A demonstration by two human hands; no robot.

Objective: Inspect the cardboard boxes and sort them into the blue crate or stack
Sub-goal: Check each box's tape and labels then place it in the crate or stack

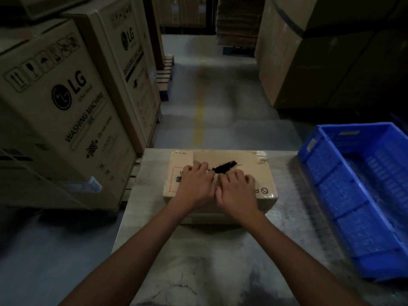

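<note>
Cardboard washing-machine cartons tower along the left of a dim warehouse aisle. More tall cartons stand on the right, with grey floor between them. Nearer, a pale, scuffed bench fills the lower view. At its right side sits the blue crate, long and open-topped, apart from the work.

One cardboard box lies flat at the middle of the bench's far edge. Two bare forearms reach to it. The left grip and right grip rest side by side on the lid, touching each other. Their fingers are bent with the tips down at the cardboard. Whether they pinch a torn edge or only press cannot be told. Between the fingertips runs a dark, ragged gash in the lid, and loose tape wrinkles at the far right corner.

Likely risks from here:
- Pulling at the gash could rip the lid wider and confuse the judgement of its damage.
- Pressing hard could cave in the weakened top.
- Because the box sits at the far edge, a forward shove could send it off the bench.
- The poor light could hide further flaws and lead to a wrong sort.
</note>
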